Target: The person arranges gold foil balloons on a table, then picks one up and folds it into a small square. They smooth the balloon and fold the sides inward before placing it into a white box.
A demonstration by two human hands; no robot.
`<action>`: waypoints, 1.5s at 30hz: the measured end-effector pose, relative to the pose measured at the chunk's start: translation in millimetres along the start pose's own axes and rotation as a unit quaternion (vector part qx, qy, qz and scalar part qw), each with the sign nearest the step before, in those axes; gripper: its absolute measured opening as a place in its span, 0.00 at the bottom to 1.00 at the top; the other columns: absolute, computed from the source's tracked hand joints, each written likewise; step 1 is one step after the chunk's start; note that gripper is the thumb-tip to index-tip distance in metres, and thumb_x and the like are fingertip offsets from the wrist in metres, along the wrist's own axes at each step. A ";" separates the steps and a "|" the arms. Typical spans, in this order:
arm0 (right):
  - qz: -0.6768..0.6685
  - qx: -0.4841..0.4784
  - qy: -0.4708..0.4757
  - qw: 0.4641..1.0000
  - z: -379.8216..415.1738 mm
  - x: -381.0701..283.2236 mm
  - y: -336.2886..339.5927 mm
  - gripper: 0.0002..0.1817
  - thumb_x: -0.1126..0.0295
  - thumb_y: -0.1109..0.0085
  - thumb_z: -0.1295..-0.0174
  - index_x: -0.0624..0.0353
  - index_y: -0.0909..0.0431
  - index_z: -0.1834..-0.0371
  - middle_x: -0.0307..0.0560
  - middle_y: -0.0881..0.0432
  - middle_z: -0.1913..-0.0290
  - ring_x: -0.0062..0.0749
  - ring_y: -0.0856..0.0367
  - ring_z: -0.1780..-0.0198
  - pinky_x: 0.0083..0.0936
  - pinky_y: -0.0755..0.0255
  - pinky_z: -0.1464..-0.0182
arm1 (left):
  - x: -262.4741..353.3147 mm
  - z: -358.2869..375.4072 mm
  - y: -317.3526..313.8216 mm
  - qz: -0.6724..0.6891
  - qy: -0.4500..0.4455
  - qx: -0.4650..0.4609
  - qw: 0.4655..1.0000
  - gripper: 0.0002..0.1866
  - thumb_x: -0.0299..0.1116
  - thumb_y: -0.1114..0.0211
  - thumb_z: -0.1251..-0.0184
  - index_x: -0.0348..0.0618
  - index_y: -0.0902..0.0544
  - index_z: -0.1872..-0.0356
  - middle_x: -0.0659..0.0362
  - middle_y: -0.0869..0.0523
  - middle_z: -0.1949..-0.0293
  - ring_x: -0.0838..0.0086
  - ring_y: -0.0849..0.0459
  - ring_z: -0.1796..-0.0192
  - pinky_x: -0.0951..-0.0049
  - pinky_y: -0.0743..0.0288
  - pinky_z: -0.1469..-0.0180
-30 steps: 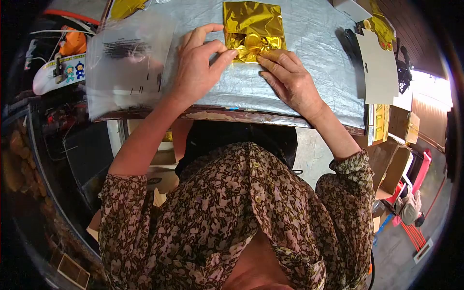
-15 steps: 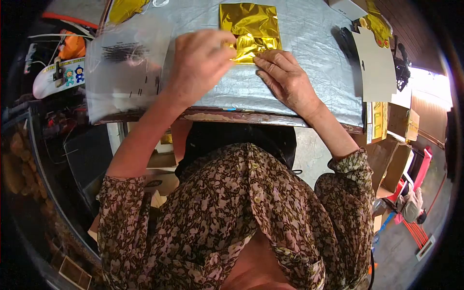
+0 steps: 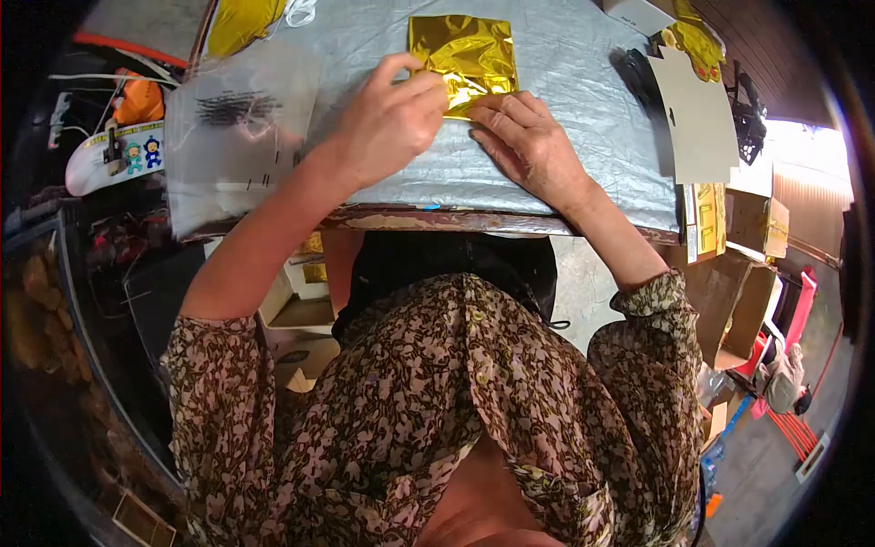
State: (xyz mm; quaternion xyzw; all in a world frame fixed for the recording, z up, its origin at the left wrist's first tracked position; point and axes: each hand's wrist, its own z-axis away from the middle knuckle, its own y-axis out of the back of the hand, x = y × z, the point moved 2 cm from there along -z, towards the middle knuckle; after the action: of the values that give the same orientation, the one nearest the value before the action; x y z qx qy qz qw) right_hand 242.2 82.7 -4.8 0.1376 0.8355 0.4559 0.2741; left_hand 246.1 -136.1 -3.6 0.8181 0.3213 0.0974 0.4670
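A folded piece of shiny gold foil [image 3: 463, 46] lies at the far middle of the table, its lower part creased and catching the light. My left hand [image 3: 392, 123] is at the foil's lower left side with its fingers curled. What those fingers hold, if anything, is hidden. At the foil's lower right corner, my right hand [image 3: 536, 150] has its fingertips closed on the edge, with the thumb tucked underneath toward me.
A clear plastic bag [image 3: 241, 137] with printed text hangs over the table's left front. Yellow-gold material [image 3: 244, 23] and white cord [image 3: 300, 11] lie at back left. At the right are a cream card [image 3: 697, 123], a black item [image 3: 643, 77] and a white box [image 3: 638, 14].
The foil's near part now looks flatter. My left hand has moved slightly right and down, fingers more curled. My right hand stays at the foil's corner. The view has shifted a little.
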 end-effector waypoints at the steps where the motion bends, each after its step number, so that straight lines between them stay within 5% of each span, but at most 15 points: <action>1: 0.001 0.002 -0.001 1.000 -0.5 0.5 -0.1 0.16 0.74 0.27 0.39 0.61 0.14 0.48 0.48 0.14 0.49 0.44 0.17 0.51 0.36 0.20 0.45 | -0.3 1.5 2.2 0.000 -0.002 0.000 1.000 0.02 0.28 0.29 0.44 0.46 0.11 0.74 0.64 0.14 0.64 0.72 0.17 0.52 0.62 0.31 0.34; 7: 0.005 0.012 0.022 1.000 7.2 4.6 -7.1 0.15 0.77 0.29 0.41 0.58 0.13 0.49 0.46 0.13 0.51 0.43 0.15 0.53 0.35 0.18 0.49 | -4.2 17.9 10.5 0.191 0.087 0.018 0.978 0.03 0.26 0.30 0.36 0.42 0.12 0.69 0.63 0.10 0.55 0.73 0.13 0.48 0.65 0.26 0.39; 10: 0.012 0.014 0.033 0.999 9.0 2.4 -5.7 0.16 0.78 0.29 0.42 0.58 0.13 0.49 0.46 0.12 0.51 0.42 0.14 0.53 0.35 0.18 0.51 | -18.8 12.2 14.0 0.301 0.107 0.007 0.948 0.04 0.28 0.30 0.32 0.41 0.10 0.60 0.58 0.09 0.51 0.67 0.12 0.49 0.63 0.21 0.44; 12: 0.017 0.015 0.038 0.999 8.2 2.2 -5.6 0.16 0.78 0.28 0.42 0.58 0.13 0.49 0.46 0.12 0.51 0.43 0.14 0.54 0.34 0.17 0.51 | -29.1 -2.3 13.9 0.385 0.200 0.079 0.898 0.10 0.27 0.31 0.31 0.44 0.09 0.51 0.55 0.09 0.50 0.61 0.11 0.51 0.63 0.17 0.46; 15: 0.023 0.014 0.041 0.999 6.4 -0.1 -5.3 0.17 0.79 0.28 0.42 0.59 0.13 0.49 0.47 0.12 0.51 0.42 0.14 0.54 0.34 0.17 0.52 | -45.0 -3.6 -20.2 0.358 0.115 0.055 0.925 0.12 0.27 0.32 0.30 0.46 0.09 0.48 0.56 0.09 0.52 0.59 0.11 0.52 0.66 0.16 0.45; 21: 0.000 0.009 0.038 0.999 4.6 -3.5 -1.6 0.16 0.80 0.28 0.43 0.60 0.12 0.51 0.46 0.13 0.53 0.41 0.14 0.55 0.33 0.18 0.53 | -41.8 -2.4 -33.2 0.400 0.135 -0.058 0.904 0.12 0.30 0.32 0.29 0.47 0.08 0.48 0.59 0.10 0.51 0.62 0.10 0.53 0.67 0.16 0.47; 28: -0.025 0.000 0.056 0.998 -17.0 1.3 12.0 0.14 0.78 0.28 0.41 0.61 0.14 0.51 0.46 0.14 0.54 0.43 0.15 0.53 0.38 0.20 0.48 | -43.1 1.7 -33.8 0.395 0.143 -0.052 0.906 0.11 0.35 0.34 0.25 0.47 0.08 0.50 0.60 0.10 0.50 0.61 0.10 0.54 0.65 0.16 0.46; 31: -0.029 0.001 0.057 0.998 -25.7 7.3 11.2 0.15 0.76 0.28 0.38 0.61 0.16 0.48 0.48 0.13 0.54 0.45 0.14 0.51 0.43 0.22 0.44 | -46.9 1.0 -31.8 0.382 0.141 -0.081 0.910 0.14 0.35 0.36 0.23 0.48 0.13 0.41 0.61 0.09 0.49 0.61 0.10 0.50 0.62 0.16 0.44; 33: -0.057 -0.029 0.011 0.998 -29.0 13.4 11.2 0.13 0.75 0.32 0.32 0.62 0.18 0.46 0.50 0.13 0.54 0.45 0.12 0.51 0.40 0.21 0.48 | -47.4 -1.6 -30.2 0.471 0.262 -0.183 0.822 0.20 0.35 0.38 0.21 0.52 0.24 0.31 0.62 0.08 0.47 0.62 0.10 0.44 0.62 0.16 0.43; 36: -0.112 -0.114 -0.123 0.979 -35.6 10.4 18.6 0.11 0.74 0.37 0.27 0.62 0.19 0.45 0.53 0.12 0.57 0.47 0.11 0.55 0.36 0.20 0.52 | -51.9 1.1 -32.1 0.475 0.238 -0.208 0.822 0.24 0.35 0.39 0.19 0.55 0.32 0.27 0.60 0.07 0.46 0.62 0.11 0.40 0.61 0.17 0.41; 40: -0.126 -0.128 -0.115 0.977 -50.4 17.6 23.8 0.10 0.73 0.42 0.23 0.62 0.20 0.43 0.54 0.13 0.60 0.42 0.12 0.61 0.32 0.21 0.57 | -52.4 -0.4 -32.0 0.479 0.211 -0.203 0.828 0.24 0.25 0.43 0.18 0.48 0.33 0.25 0.56 0.09 0.45 0.66 0.12 0.40 0.65 0.20 0.38; 42: -0.174 -0.172 -0.172 0.954 -60.9 23.9 27.1 0.10 0.70 0.44 0.21 0.61 0.21 0.43 0.49 0.17 0.66 0.34 0.18 0.65 0.31 0.23 0.59 | -52.2 4.6 -39.6 0.613 0.274 -0.169 0.721 0.23 0.23 0.45 0.18 0.45 0.33 0.26 0.55 0.11 0.41 0.72 0.16 0.36 0.69 0.22 0.36; 45: -0.205 -0.179 -0.153 0.950 -71.0 38.8 22.4 0.11 0.68 0.46 0.19 0.63 0.22 0.44 0.42 0.23 0.68 0.26 0.25 0.66 0.26 0.26 0.58 | -52.6 9.7 -46.1 0.648 0.309 -0.094 0.689 0.18 0.26 0.45 0.17 0.44 0.29 0.32 0.55 0.09 0.45 0.70 0.12 0.38 0.69 0.20 0.39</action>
State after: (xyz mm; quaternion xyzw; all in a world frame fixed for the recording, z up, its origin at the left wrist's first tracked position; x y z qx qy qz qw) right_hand 168.8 64.8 31.9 -0.0196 0.6983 0.5051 0.5067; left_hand 189.7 -158.9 -39.6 0.6982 -0.1739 0.6531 0.2363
